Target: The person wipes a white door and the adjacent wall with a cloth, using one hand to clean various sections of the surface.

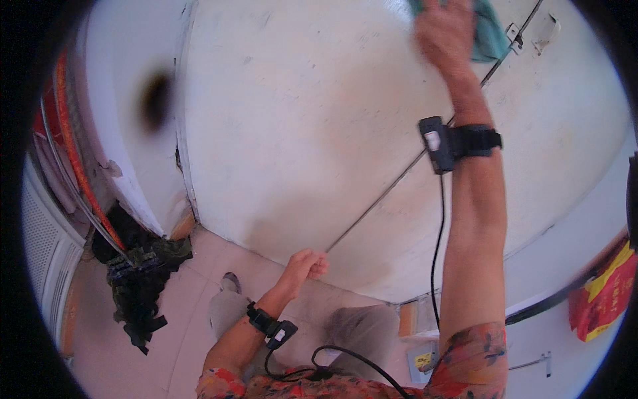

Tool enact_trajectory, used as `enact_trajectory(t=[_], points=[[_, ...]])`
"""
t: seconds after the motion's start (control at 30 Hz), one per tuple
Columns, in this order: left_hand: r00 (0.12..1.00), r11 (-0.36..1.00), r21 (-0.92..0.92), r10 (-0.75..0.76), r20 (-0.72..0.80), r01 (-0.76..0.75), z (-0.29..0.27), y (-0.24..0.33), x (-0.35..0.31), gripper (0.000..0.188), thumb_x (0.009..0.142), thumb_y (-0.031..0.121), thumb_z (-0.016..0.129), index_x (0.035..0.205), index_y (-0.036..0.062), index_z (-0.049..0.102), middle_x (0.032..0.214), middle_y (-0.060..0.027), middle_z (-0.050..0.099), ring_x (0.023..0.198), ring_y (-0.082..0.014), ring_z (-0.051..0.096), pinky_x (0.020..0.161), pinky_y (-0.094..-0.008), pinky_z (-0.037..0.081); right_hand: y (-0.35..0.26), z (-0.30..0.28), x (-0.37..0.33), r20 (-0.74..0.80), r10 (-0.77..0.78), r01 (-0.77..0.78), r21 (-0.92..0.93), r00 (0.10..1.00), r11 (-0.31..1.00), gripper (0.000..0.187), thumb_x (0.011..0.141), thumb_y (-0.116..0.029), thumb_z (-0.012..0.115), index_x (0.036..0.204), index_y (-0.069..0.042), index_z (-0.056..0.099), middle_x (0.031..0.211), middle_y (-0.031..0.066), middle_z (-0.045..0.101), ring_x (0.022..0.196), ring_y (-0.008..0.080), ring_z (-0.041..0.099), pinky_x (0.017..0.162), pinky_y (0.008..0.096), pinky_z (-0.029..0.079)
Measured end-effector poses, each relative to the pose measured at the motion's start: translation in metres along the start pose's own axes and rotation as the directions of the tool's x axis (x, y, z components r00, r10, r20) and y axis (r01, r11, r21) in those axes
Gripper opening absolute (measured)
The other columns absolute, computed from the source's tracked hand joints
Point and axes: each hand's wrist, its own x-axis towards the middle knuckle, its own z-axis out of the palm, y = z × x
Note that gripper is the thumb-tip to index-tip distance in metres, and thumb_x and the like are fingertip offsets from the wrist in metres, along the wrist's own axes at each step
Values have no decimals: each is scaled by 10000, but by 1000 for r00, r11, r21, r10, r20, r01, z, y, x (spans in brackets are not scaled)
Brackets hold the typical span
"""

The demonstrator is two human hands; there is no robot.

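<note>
My right hand (446, 33) is raised high on a white double door (286, 126). Its palm presses a teal cloth (490, 33) against the door; the top of the cloth runs out of view. A metal latch (514, 38) and a pale pull handle (547, 34) are just right of the cloth. Low in front of the door, near the bottom of the seam between its panels, my left hand (306, 271) is curled into a loose fist, with nothing showing in it. Both wrists wear black straps with small boxes and cables.
Orange and grey hoses (83, 176) run down at the left, above a dark crumpled cloth (143, 279) on the tiled floor (179, 312). A white perforated panel (50, 233) stands at far left. At far right is a red and yellow bag (603, 296).
</note>
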Motion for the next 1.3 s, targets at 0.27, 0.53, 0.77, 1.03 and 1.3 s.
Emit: enact_trajectory(t=[0.27, 0.53, 0.77, 1.03, 1.3], points=[[999, 998, -45, 31, -27, -32, -3, 4, -4, 276, 900, 272, 476, 991, 32, 577, 877, -66, 617, 747, -130, 577, 670, -256, 448, -127, -34, -220, 282, -463, 205, 625, 840, 753, 463, 751, -52, 524, 1204, -145, 528, 1364, 130, 377, 1280, 283, 337, 1056, 453, 255], [1000, 1000, -13, 23, 12, -23, 0, -4, 0, 287, 912, 268, 460, 1021, 23, 564, 904, -77, 623, 774, -145, 593, 709, -278, 477, -9, -34, -171, 317, -108, 73, 120, 942, 990, 494, 795, -75, 487, 1285, -110, 437, 1385, 233, 289, 1288, 420, 255, 1062, 558, 135], [999, 996, 81, -43, -31, 46, 1, -2, -2, 291, 916, 265, 458, 1025, 15, 561, 913, -81, 623, 794, -151, 601, 728, -284, 486, 34, -37, -81, 21, -41, 42, -59, 999, 997, 500, 779, -116, 548, 1266, -135, 437, 1284, 201, 424, 1173, 355, 398, 987, 452, 305], [999, 998, 53, -34, 9, 34, 7, -3, -1, 292, 920, 275, 460, 1040, 30, 564, 928, -76, 624, 801, -149, 598, 726, -275, 478, -56, -73, -249, 285, -148, 68, 270, 947, 960, 343, 722, -90, 586, 1058, -155, 572, 1090, 121, 550, 895, 264, 532, 728, 402, 408], [999, 996, 78, -43, -6, 44, 4, 0, -1, 308, 918, 292, 463, 1045, 30, 564, 929, -74, 625, 794, -149, 597, 736, -276, 470, -125, -96, -338, 506, -345, -16, 579, 791, 815, 290, 726, -158, 547, 1016, -155, 551, 1009, 73, 530, 882, 222, 527, 664, 356, 402]])
